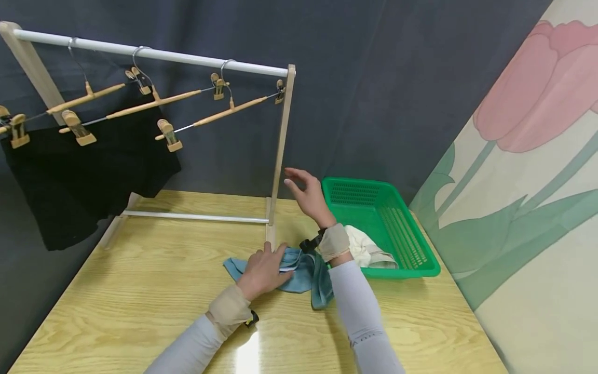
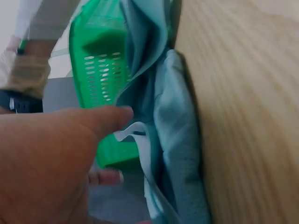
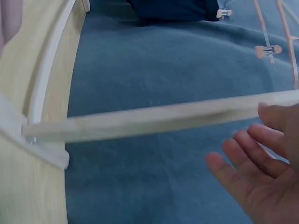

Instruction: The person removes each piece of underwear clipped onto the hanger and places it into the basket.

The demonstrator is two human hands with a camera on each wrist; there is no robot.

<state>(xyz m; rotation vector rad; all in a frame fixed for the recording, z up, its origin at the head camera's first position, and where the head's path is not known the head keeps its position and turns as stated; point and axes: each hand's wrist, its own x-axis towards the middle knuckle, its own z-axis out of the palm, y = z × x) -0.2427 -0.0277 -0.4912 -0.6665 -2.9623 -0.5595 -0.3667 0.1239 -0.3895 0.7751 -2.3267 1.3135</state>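
A crumpled teal-blue garment (image 1: 301, 278) lies on the table in front of the green basket (image 1: 422, 262). My left hand (image 1: 263, 271) rests at its left part with the fingers spread. In the left wrist view, the thumb is beside the folds of the garment (image 2: 177, 116), and a pale inner edge shows there. My right hand (image 1: 309, 196) is raised beside the right post (image 1: 282, 150) of the clothes rack, holding nothing. In the right wrist view its loosely bent fingers (image 3: 233, 172) show near the post.
Three clip hangers (image 1: 233, 110) hang from the rack's white rail (image 1: 187, 57). A black garment (image 1: 93, 171) hangs at the left. White cloth (image 1: 362, 246) lies in the basket's near left corner. Behind are a dark curtain (image 1: 364, 104) and a tulip-patterned wall (image 1: 528, 171).
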